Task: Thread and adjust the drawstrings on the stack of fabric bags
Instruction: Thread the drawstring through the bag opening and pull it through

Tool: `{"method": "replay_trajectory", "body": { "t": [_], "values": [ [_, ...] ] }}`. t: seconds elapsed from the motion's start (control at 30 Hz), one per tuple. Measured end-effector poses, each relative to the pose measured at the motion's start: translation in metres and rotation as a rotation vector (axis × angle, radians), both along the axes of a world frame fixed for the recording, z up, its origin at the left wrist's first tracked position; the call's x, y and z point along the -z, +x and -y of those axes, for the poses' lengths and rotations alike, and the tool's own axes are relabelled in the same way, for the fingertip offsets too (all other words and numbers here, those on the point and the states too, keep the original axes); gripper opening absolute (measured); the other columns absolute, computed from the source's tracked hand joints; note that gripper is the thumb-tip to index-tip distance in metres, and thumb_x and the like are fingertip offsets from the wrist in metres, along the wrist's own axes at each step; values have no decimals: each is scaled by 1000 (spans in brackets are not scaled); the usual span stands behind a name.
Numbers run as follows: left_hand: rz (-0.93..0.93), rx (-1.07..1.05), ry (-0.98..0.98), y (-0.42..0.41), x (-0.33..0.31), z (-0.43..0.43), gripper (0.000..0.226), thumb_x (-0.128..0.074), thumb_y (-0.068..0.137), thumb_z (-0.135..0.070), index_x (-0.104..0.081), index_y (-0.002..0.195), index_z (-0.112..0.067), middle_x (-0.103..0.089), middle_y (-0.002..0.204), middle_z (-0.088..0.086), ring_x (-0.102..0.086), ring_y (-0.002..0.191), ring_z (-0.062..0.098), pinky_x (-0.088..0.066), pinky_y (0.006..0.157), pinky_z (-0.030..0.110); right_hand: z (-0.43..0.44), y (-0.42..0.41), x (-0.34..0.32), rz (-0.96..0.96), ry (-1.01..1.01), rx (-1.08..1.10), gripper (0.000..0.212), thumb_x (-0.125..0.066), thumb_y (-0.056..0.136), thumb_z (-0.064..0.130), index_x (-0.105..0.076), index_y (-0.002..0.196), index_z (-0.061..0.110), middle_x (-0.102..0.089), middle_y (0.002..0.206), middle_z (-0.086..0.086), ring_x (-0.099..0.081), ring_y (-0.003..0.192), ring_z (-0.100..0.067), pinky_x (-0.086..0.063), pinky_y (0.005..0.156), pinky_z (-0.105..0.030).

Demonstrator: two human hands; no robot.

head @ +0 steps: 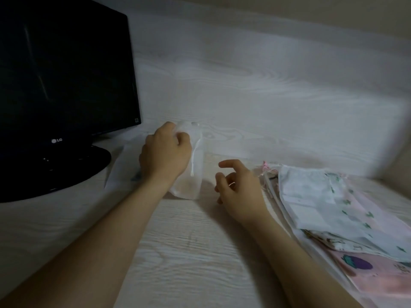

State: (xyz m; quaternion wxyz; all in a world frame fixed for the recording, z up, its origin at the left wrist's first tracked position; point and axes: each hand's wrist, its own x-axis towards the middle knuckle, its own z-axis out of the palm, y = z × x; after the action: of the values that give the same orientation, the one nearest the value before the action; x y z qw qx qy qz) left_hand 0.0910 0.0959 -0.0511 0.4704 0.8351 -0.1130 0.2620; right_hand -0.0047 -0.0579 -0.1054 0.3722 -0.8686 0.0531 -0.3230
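A person is working a sheer white drawstring bag [195, 161] at a pale wood-grain desk [189, 252], frame centre.

The left hand [165, 153] is clenching the bag's gathered top, leaving the thin, translucent pouch hanging down with one white cord [193, 160] dangling along its front. The right hand [239, 192] is hovering just beside it, fingers loosely curled, gripping nothing. At lower right, a fanned stack of flat fabric bags [333, 210] is lying on the desk: white, pink and printed pieces, too overlapped to count. One glossy black monitor [64, 85] on a round base is filling the upper left.
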Motion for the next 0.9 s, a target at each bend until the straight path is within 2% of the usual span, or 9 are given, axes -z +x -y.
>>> {"method": "replay_trajectory", "body": {
  "t": [0.13, 0.2, 0.27, 0.33, 0.47, 0.6, 0.73, 0.8, 0.9],
  "values": [
    [-100, -187, 35, 14, -2, -18, 32, -44, 99, -33, -60, 80, -13, -63, 85, 7, -53, 69, 24, -30, 57, 32, -12, 10, 2, -37, -236, -4, 35, -57, 100, 29, -50, 134, 31, -69, 80, 11, -67, 76, -12, -57, 71, -42],
    [-131, -256, 123, 19, 1, -23, 22, -47, 100, -30, -61, 102, -13, -62, 98, 9, -54, 82, 27, -37, 68, 38, -15, 12, 2, -69, -326, -21, 37, -56, 101, 29, -46, 136, 32, -69, 86, 10, -65, 82, -14, -56, 71, -41],
    [-157, -331, 267, 23, 7, -24, 39, -61, 94, -24, -51, 130, -14, -57, 124, 16, -55, 109, 37, -43, 88, 50, -16, 14, 4, -85, -379, -20, 37, -54, 101, 30, -44, 136, 32, -69, 87, 9, -64, 84, -16, -55, 71, -41],
    [-100, -399, 371, 25, 12, -22, 65, -74, 82, -15, -43, 140, -16, -45, 140, 20, -44, 126, 44, -37, 101, 54, -16, 15, 5, -100, -399, -18, 37, -53, 101, 31, -44, 137, 32, -69, 88, 8, -64, 84, -17, -54, 70, -41],
    [-65, -286, 434, 18, 19, -4, 57, -63, 91, -29, -39, 141, -14, -37, 143, 21, -37, 129, 44, -37, 102, 56, -14, 14, 4, -125, -400, -12, 36, -53, 101, 31, -47, 136, 30, -69, 87, 8, -63, 85, -16, -54, 71, -39],
    [-292, -176, 690, 15, 31, 7, 93, -48, 98, -64, -9, 162, -9, -15, 160, 27, -24, 144, 52, -25, 116, 72, -13, 12, 4, -153, -381, -11, 31, -54, 99, 30, -55, 130, 29, -68, 82, 10, -64, 85, -13, -55, 74, -40],
    [-381, -184, 796, 18, 35, 3, 105, -62, 98, -46, 8, 165, -4, 2, 166, 31, -13, 150, 61, -13, 122, 72, -11, 11, 3, -194, -368, -3, 28, -55, 96, 26, -62, 123, 28, -68, 77, 9, -62, 81, -11, -54, 73, -39],
    [-339, -200, 800, 17, 36, 3, 106, -66, 95, -42, 3, 165, -2, 1, 166, 31, -11, 151, 60, -12, 124, 70, -8, 10, 3, -195, -348, -5, 27, -55, 94, 25, -65, 119, 27, -68, 75, 9, -62, 78, -10, -56, 74, -40],
    [-72, -169, 767, 14, 38, 5, 94, -64, 93, -47, -15, 162, -5, -10, 164, 27, -15, 151, 50, -16, 123, 64, -7, 11, 5, -191, -323, -7, 26, -54, 92, 22, -68, 114, 26, -68, 71, 8, -62, 73, -9, -56, 74, -41]
  ]
}}
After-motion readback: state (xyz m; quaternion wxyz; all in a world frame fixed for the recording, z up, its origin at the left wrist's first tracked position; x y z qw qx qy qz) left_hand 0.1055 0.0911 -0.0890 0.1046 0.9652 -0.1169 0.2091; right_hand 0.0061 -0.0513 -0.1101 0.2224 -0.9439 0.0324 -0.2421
